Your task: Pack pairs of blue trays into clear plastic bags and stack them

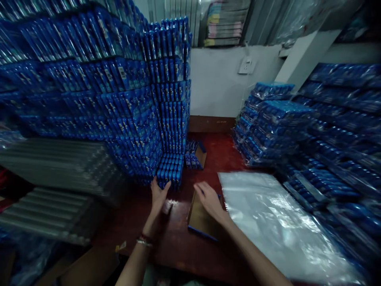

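Observation:
My left hand (158, 195) reaches up to the foot of a tall stack of small blue packs (171, 119), its fingers spread against the lowest packs (169, 172). My right hand (209, 200) lies flat and open over an empty shallow cardboard tray (200, 221) with a blue edge, on the dark red table (175, 238). Neither hand plainly holds anything.
A second tray (196, 155) holding a few blue packs stands by the stack. A pile of clear plastic bags (276, 226) lies to the right. Bagged bundles of blue packs (274, 123) fill the right side. Long silvery packages (50, 186) lie at left.

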Available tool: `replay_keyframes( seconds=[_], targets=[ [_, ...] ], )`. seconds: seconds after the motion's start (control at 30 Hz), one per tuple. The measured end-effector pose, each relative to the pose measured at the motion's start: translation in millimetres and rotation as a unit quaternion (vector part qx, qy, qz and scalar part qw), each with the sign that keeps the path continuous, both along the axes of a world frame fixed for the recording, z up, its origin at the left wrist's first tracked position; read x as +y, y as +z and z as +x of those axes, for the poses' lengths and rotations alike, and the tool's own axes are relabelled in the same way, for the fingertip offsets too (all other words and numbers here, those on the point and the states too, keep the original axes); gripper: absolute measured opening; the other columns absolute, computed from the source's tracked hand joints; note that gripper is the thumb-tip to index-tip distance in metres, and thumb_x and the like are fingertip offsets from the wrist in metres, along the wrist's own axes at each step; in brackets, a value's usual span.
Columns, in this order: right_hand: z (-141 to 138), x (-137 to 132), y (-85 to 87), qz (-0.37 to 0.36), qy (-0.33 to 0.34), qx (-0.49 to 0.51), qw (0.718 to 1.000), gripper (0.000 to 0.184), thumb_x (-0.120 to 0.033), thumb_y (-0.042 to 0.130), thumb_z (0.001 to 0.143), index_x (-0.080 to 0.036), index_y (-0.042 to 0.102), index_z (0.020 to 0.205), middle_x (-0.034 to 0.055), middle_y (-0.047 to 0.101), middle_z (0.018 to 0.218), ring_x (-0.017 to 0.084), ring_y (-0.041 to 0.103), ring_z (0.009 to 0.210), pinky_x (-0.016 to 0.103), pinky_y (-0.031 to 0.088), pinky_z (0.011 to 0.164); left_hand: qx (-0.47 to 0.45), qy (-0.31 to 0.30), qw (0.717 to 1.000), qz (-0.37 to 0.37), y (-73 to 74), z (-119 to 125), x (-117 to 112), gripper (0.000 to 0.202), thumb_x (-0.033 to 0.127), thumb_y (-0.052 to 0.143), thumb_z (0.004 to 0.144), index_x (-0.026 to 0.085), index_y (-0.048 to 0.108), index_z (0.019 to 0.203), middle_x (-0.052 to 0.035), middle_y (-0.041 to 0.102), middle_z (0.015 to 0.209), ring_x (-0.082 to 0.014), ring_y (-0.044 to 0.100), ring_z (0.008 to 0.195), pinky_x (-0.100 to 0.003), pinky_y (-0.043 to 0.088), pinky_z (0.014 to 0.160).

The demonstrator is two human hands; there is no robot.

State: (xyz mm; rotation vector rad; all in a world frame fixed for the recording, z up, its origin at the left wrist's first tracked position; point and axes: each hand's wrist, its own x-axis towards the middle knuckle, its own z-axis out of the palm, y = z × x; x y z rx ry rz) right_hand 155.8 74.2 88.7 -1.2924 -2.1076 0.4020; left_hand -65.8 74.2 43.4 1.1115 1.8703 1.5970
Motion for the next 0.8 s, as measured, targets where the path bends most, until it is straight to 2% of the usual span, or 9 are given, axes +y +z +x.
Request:
replay_keyframes(
  seconds=[0.07, 0.13, 0.2, 0.27, 0.37, 0.5, 0.67, 0.73, 0.8],
  targets=[
    [-27.7, 58.3, 18.2, -0.028, -0.008, 0.117, 0.993, 0.026, -0.03, 0.039, 0.092, -0.019, 0.061, 0.099, 0.0079, 0.063, 0.105, 0.019, 0.056, 0.101, 0.03, 0.039, 0.09, 0.04, 0.025, 0.999, -0.022, 1.9, 7.9, 7.3, 0.082, 0.046, 0.072, 0.065, 0.01, 0.036, 0.13, -0.0212, 0.043, 0.128, -0.0325, 0.042, 0.123, -0.049, 0.033, 0.103],
    [-56.9, 106.7, 27.8, -0.039, -0.024, 0.142, 0.989, 0.025, -0.03, 0.04, 0.09, -0.018, 0.06, 0.099, 0.0094, 0.061, 0.107, 0.02, 0.054, 0.104, 0.032, 0.038, 0.092, 0.075, 0.049, 0.995, -0.035, 5.3, 13.9, 8.4, 0.084, 0.047, 0.072, 0.064, 0.008, 0.035, 0.129, -0.022, 0.043, 0.126, -0.0345, 0.04, 0.124, -0.051, 0.033, 0.102],
    [-81.4, 137.4, 27.9, -0.05, -0.041, 0.153, 0.986, 0.026, -0.032, 0.04, 0.089, -0.017, 0.061, 0.093, 0.0111, 0.06, 0.103, 0.022, 0.054, 0.101, 0.035, 0.039, 0.091, 0.108, 0.064, 0.991, -0.046, 8.7, 19.1, 6.0, 0.085, 0.049, 0.072, 0.064, 0.008, 0.035, 0.129, -0.0226, 0.044, 0.123, -0.0363, 0.039, 0.124, -0.053, 0.035, 0.1],
    [-97.2, 150.2, 20.9, -0.062, -0.056, 0.174, 0.981, 0.026, -0.034, 0.042, 0.086, -0.017, 0.061, 0.089, 0.0113, 0.059, 0.1, 0.024, 0.054, 0.1, 0.036, 0.038, 0.09, 0.136, 0.078, 0.986, -0.064, 10.8, 25.8, 2.2, 0.091, 0.052, 0.072, 0.063, 0.008, 0.032, 0.131, -0.0241, 0.044, 0.124, -0.0389, 0.039, 0.124, -0.056, 0.035, 0.097],
    [-105.3, 148.4, 6.8, -0.074, -0.069, 0.216, 0.971, 0.024, -0.039, 0.049, 0.08, -0.018, 0.059, 0.085, 0.0084, 0.057, 0.097, 0.023, 0.051, 0.099, 0.036, 0.036, 0.092, 0.158, 0.096, 0.98, -0.076, 9.4, 40.0, -3.3, 0.109, 0.059, 0.07, 0.06, 0.007, 0.016, 0.139, -0.0285, 0.037, 0.129, -0.0432, 0.036, 0.125, -0.059, 0.034, 0.096],
    [-107.4, 136.3, -4.6, -0.105, -0.083, 0.278, 0.951, 0.026, -0.045, 0.048, 0.075, -0.02, 0.053, 0.08, 0.0034, 0.056, 0.088, 0.02, 0.05, 0.093, 0.034, 0.037, 0.089, 0.156, 0.113, 0.98, -0.05, 0.6, 56.0, -9.0, 0.132, 0.065, 0.07, 0.054, 0.007, -0.009, 0.142, -0.0323, 0.022, 0.139, -0.0457, 0.026, 0.131, -0.059, 0.028, 0.1],
    [-110.0, 118.2, -1.2, -0.135, -0.071, 0.343, 0.927, 0.029, -0.047, 0.053, 0.068, -0.021, 0.05, 0.082, -0.0005, 0.055, 0.078, 0.017, 0.051, 0.078, 0.028, 0.042, 0.074, 0.146, 0.101, 0.984, -0.022, -1.6, 58.6, -25.5, 0.127, 0.057, 0.071, 0.059, 0.006, -0.011, 0.142, -0.0304, 0.019, 0.139, -0.0428, 0.019, 0.134, -0.057, 0.024, 0.105],
    [-98.2, 105.0, 3.7, -0.131, -0.073, 0.366, 0.918, 0.032, -0.046, 0.053, 0.069, -0.021, 0.051, 0.088, -0.0002, 0.057, 0.082, 0.017, 0.052, 0.079, 0.027, 0.043, 0.074, 0.139, 0.074, 0.987, -0.007, 1.1, 62.1, -39.3, 0.127, 0.053, 0.072, 0.059, 0.008, -0.013, 0.142, -0.0284, 0.016, 0.14, -0.0406, 0.017, 0.135, -0.056, 0.025, 0.106],
    [-73.6, 86.9, 8.7, -0.121, -0.08, 0.391, 0.909, 0.034, -0.045, 0.053, 0.071, -0.02, 0.053, 0.093, 0.0007, 0.059, 0.085, 0.017, 0.053, 0.081, 0.027, 0.043, 0.075, 0.13, 0.027, 0.991, 0.004, 3.1, 72.4, -56.7, 0.128, 0.05, 0.073, 0.059, 0.011, -0.018, 0.141, -0.026, 0.014, 0.142, -0.0374, 0.017, 0.136, -0.054, 0.025, 0.107]
  ],
)
